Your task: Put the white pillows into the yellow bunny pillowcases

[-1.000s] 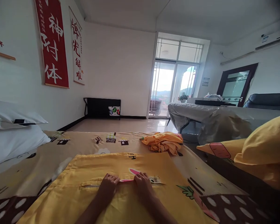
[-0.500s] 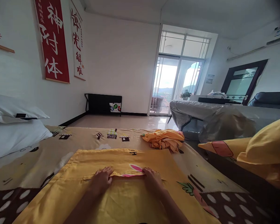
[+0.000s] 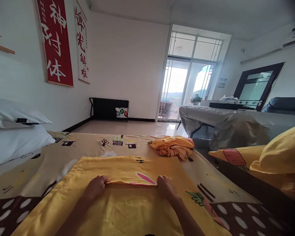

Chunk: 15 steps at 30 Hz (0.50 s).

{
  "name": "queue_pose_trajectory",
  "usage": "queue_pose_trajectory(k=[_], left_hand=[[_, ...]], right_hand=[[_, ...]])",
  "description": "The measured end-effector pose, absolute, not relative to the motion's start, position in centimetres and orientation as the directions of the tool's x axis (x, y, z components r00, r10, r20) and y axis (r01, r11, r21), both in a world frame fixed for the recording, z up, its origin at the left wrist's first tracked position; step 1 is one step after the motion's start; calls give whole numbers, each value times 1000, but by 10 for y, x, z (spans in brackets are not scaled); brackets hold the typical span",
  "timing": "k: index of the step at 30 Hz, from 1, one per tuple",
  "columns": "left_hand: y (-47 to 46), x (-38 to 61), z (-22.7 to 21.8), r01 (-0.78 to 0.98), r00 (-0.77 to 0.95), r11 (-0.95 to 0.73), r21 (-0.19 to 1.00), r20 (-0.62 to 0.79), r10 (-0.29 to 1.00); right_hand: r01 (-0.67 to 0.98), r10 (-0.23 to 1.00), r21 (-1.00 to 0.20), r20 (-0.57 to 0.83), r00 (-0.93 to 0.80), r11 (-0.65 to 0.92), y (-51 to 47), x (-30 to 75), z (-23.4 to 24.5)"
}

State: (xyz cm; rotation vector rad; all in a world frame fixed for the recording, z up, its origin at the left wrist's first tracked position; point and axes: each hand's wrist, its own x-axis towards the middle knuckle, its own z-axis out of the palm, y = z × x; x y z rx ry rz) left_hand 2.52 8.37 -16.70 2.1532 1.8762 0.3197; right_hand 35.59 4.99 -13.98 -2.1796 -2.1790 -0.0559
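A yellow pillowcase (image 3: 127, 209) with a pink rabbit-ear print lies flat on the patterned bed sheet (image 3: 71, 147) in front of me. My left hand (image 3: 96, 186) and my right hand (image 3: 166, 186) both rest on it, fingers curled and pinching the edge of its opening flap. The hands are well apart, one at each end of the flap's slit. A crumpled orange-yellow cloth (image 3: 173, 147) lies farther back on the bed, untouched.
Two white pillows (image 3: 14, 137) are stacked at the left. A yellow pillow (image 3: 280, 154) sits at the right. Beyond the bed stand a covered table (image 3: 218, 119), a black rack (image 3: 109, 109) by the wall and a glass balcony door (image 3: 184, 87).
My hands have slid apart along the pillowcase's flap edge, the left going left and the right going right. The view has tilted up slightly.
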Motion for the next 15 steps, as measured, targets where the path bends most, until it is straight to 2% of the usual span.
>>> queue_pose_trajectory(k=[4, 9, 11, 15], left_hand=[[75, 24, -154, 935, 167, -143, 325, -48, 985], [54, 40, -133, 937, 300, -244, 250, -214, 930], [46, 57, -136, 924, 340, -286, 254, -202, 918], [37, 96, -164, 856, 478, -459, 240, -26, 878]], right_hand=[[1000, 1000, 2, 19, 3, -3, 45, 353, -132], [999, 999, 12, -25, -37, 37, 31, 334, -117], [987, 989, -57, 6, -149, 149, 22, 317, -119], [816, 868, -295, 149, -474, 497, 8, 281, -146]])
